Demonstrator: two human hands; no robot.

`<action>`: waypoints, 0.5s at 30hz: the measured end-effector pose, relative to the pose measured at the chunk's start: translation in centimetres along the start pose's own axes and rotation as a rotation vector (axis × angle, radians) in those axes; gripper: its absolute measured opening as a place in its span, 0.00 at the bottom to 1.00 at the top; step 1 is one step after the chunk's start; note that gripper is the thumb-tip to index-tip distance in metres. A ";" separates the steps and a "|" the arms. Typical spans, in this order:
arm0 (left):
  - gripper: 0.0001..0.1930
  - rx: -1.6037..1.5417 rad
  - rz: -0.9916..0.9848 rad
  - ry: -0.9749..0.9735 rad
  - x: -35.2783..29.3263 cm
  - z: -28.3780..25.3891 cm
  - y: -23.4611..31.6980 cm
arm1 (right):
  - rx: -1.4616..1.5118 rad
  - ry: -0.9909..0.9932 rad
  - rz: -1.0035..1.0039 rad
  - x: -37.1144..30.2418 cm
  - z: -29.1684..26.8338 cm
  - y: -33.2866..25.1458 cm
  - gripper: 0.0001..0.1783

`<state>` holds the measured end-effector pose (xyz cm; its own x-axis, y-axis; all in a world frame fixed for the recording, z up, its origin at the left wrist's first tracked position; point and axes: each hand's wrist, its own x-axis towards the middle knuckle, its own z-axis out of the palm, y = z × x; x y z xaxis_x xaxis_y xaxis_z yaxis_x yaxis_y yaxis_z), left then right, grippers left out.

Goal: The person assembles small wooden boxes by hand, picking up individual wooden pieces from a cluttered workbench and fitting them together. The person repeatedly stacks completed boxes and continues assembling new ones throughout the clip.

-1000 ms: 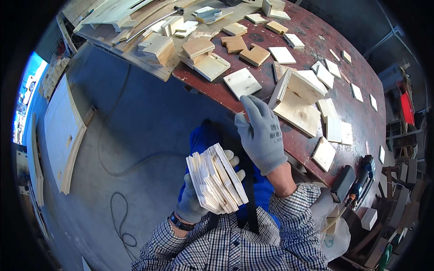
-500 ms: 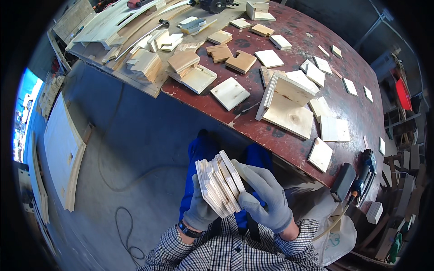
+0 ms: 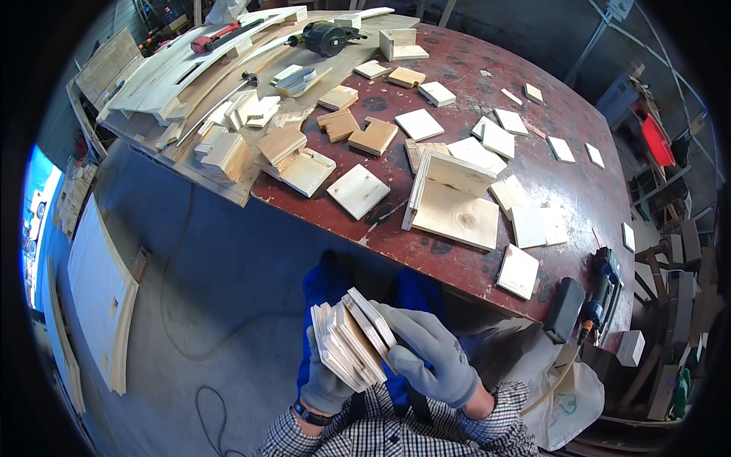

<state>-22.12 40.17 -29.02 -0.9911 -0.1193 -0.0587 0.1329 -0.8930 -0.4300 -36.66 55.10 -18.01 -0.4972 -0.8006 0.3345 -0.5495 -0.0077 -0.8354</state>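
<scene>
A tilted stack of plywood pieces [image 3: 349,344] is held between my two gloved hands, in front of my body. My left hand [image 3: 327,385] supports it from the left and below, its fingers partly hidden behind the wood. On the other side, my right hand [image 3: 432,352] grips the outermost piece with thumb and fingers. That piece leans slightly apart from the rest at the top. Beyond my hands, on the red table [image 3: 320,217], stands an angled plywood assembly [image 3: 461,202] of a flat base with upright walls. Loose plywood squares lie around it, one square [image 3: 359,192] near the edge.
A nail gun [image 3: 601,293] with a hose lies at the table's right, beside a dark block [image 3: 564,309]. A circular saw [image 3: 326,38], a hammer [image 3: 249,78] and wooden blocks [image 3: 226,156] rest on the far left. A plywood panel [image 3: 99,289] leans at the left; a cable crosses the floor.
The stack and both hands sit a little lower and farther left in the picture. The outermost piece has tilted away from the others. The table has also shifted left in view.
</scene>
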 end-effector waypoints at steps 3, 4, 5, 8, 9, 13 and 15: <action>0.43 0.631 0.053 0.067 -0.6 0.3 0.4 | 0.045 0.012 0.016 0.0 -0.1 -0.3 0.29; 0.41 1.203 0.054 0.160 -0.6 0.5 0.5 | 0.060 0.017 0.025 0.0 -0.1 -0.4 0.29; 0.41 1.843 0.106 0.189 -0.9 0.3 0.9 | 0.063 0.024 0.046 -0.1 -0.2 -0.4 0.29; 0.43 2.280 0.187 0.242 -1.1 0.7 0.7 | 0.057 0.046 0.056 -0.6 -0.2 -0.2 0.29; 0.44 1.846 0.152 0.215 -0.9 1.2 0.4 | 0.052 0.024 0.031 -0.6 -0.3 -0.1 0.29; 0.43 0.297 0.009 0.122 1.1 2.3 -1.4 | -0.136 -0.029 -0.004 -0.9 -2.8 0.4 0.29; 0.39 0.314 -0.071 -0.049 1.6 2.6 -1.7 | -0.382 0.131 0.076 -0.8 -5.1 1.5 0.30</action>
<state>-23.90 40.39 -26.06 -0.9978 -0.0660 0.0081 0.0643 -0.9891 -0.1324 -40.49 58.78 -17.28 -0.6136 -0.7070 0.3516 -0.7055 0.2910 -0.6462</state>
